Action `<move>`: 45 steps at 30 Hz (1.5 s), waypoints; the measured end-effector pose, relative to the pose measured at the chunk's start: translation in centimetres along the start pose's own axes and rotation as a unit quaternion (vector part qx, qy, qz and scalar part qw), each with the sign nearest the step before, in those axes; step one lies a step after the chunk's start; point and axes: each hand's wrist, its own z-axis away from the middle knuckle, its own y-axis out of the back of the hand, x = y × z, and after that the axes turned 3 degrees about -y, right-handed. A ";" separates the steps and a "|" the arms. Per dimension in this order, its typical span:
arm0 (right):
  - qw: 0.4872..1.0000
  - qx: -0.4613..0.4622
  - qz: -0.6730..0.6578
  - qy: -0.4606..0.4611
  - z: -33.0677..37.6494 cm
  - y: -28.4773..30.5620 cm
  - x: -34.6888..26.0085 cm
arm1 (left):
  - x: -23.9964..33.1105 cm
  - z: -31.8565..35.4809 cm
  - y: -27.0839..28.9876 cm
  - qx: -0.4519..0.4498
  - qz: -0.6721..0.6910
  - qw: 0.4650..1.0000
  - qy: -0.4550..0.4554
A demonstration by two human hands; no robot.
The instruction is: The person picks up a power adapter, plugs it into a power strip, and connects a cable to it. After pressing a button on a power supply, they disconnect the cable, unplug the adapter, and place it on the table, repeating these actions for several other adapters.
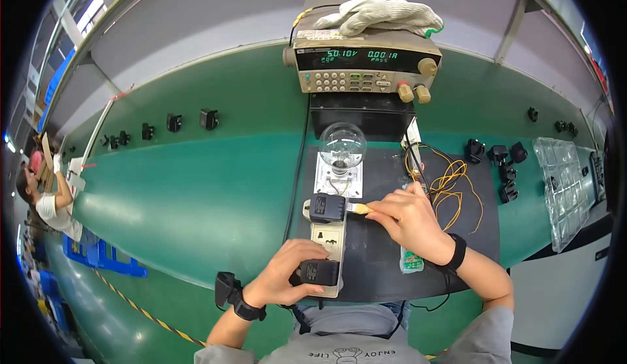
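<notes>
My left hand (pixel 287 274) grips a black power adapter (pixel 319 272) at the near end of a beige socket strip (pixel 330 236). A second black adapter (pixel 326 208) is plugged into the strip's far end. My right hand (pixel 405 217) holds a small yellowish probe (pixel 360 208) with its tip against that second adapter. Beyond the strip a clear glass bulb (pixel 342 143) stands in a white holder (pixel 337 178). All of this rests on a black mat (pixel 385 259).
A beige bench power supply (pixel 366 66) with a lit display sits at the back, white gloves (pixel 379 12) on top. Orange wires (pixel 450 184) and a green circuit board (pixel 411 261) lie by my right wrist. Black adapters (pixel 506 165) and a clear plastic tray (pixel 562 181) lie right; more adapters (pixel 173 122) far left.
</notes>
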 end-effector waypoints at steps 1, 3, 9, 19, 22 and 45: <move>1.000 -0.013 -0.002 -0.002 0.0 0.2 -0.2 | 0.0 0.2 -0.2 0.010 0.004 1.000 0.002; 1.000 -0.012 -0.009 0.000 0.0 0.1 -0.2 | 0.0 0.2 -0.5 0.019 0.013 1.000 0.001; 0.999 -0.017 0.005 0.031 0.1 0.2 -0.9 | 0.0 0.1 -0.1 0.017 -0.045 0.999 -0.015; 0.998 -0.022 0.020 0.058 -0.9 0.0 -0.2 | -0.5 0.3 0.0 0.017 -0.053 0.998 -0.023; 0.997 -0.012 0.070 -0.002 -2.4 4.1 1.9 | 1.6 1.5 -0.6 0.247 0.176 0.952 0.048; 0.744 0.140 -0.569 -0.321 3.3 9.5 7.2 | -18.1 -10.6 8.5 0.566 -0.178 0.787 0.168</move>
